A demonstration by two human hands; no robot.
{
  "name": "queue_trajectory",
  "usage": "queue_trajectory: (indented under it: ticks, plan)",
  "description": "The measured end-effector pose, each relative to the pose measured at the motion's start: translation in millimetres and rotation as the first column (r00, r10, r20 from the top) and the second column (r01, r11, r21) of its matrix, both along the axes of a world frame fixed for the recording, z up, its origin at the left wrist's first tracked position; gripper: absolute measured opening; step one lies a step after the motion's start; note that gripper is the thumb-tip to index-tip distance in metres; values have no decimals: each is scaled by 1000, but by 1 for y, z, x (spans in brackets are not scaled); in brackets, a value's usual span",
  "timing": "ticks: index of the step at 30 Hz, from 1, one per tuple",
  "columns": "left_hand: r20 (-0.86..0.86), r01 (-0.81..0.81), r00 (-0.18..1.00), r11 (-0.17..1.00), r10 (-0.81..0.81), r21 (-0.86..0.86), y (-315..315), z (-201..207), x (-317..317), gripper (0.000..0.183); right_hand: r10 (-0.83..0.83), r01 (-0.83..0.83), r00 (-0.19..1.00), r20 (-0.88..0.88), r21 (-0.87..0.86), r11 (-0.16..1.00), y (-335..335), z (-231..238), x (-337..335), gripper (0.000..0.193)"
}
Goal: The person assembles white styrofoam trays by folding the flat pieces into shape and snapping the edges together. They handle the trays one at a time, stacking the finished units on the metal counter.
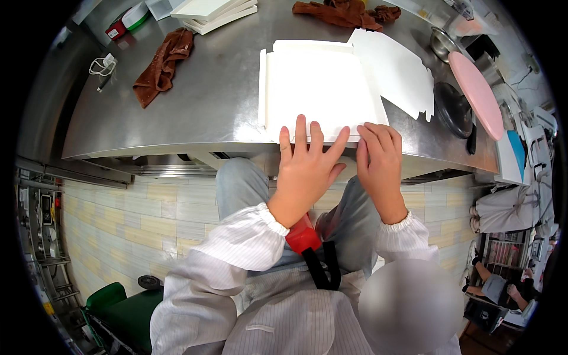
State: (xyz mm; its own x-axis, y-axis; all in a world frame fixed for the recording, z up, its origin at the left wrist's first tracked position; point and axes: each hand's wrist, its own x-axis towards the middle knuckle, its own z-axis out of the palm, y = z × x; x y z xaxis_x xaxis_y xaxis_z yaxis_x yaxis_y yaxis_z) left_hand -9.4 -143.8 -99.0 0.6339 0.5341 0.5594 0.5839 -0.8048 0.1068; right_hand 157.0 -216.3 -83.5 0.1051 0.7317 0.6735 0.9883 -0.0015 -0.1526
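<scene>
A shallow white cardboard box (322, 83), partly folded with low raised sides, lies at the near edge of the steel worktop. My left hand (307, 165) is spread, its fingertips resting along the box's near side. At the near right corner, my right hand (380, 165) has its fingers bent together with the thumb close to them, closed on the box's near edge. What lies beneath its fingertips is hidden. Touching the box's right side is a flat white cardboard sheet (402, 74) with notched edges.
Brown cloths (163, 66) lie on the steel worktop (222, 83). White trays or box parts (216, 12) are stacked at the back. To the right stand a pink round disc (476, 94), a black round stand (452, 109) and a metal bowl (442, 44). A white cable (105, 65) lies left.
</scene>
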Motion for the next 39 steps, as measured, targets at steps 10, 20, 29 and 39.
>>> queue_trajectory:
  ticks: [10, 20, 29, 39]
  plan:
    - [-34, -59, 998, 997, 61, 56, -8, -5, 15, 61, -61, 60, 996, -71, -24, 998, -8, -18, -31, 57]
    - [79, 138, 988, 984, -130, -108, 9, 1, -3, 49, 81, -130, 928, -365, -114, 985, -38, 9, -18, 63]
    - [277, 303, 922, 950, -270, -81, 40, 43, -56, 39, 151, -130, 955, -257, 95, 987, -65, 18, 10, 57]
    - [189, 439, 891, 890, -413, -125, 29, 25, -18, 29, 158, -160, 987, -23, -131, 978, -28, 17, 29, 40]
